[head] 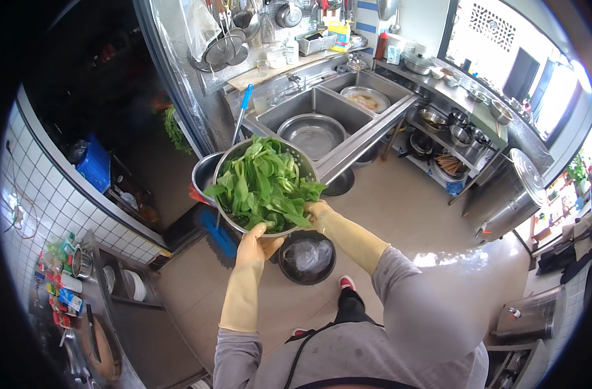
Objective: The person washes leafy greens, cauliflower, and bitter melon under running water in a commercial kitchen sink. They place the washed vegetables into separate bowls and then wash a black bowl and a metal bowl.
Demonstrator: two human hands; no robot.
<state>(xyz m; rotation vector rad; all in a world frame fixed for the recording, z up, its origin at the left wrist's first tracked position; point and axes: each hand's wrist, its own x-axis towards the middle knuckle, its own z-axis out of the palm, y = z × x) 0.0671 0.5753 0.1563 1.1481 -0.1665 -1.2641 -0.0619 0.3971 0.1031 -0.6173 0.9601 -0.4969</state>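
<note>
Both my hands wear long pale-yellow rubber gloves. My left hand (258,245) grips the near rim of a metal colander (303,163), thumb over the edge. On the colander's right side, my right hand (319,215) holds the rim, its fingers partly hidden by leaves. Leafy green vegetables (264,187) are heaped in the colander and hang over its right edge. It is held in the air in front of me, to the left of the double sink. A wide metal basin (311,135) lies in the nearer sink compartment (271,118).
A metal bowl (202,171) shows behind the colander. On the floor stand a blue broom (218,238) and a black bin (308,277) lined with plastic. Another basin (381,96) with pale food sits in the far sink. A knife (92,330) lies on a round chopping board (104,355) at lower left.
</note>
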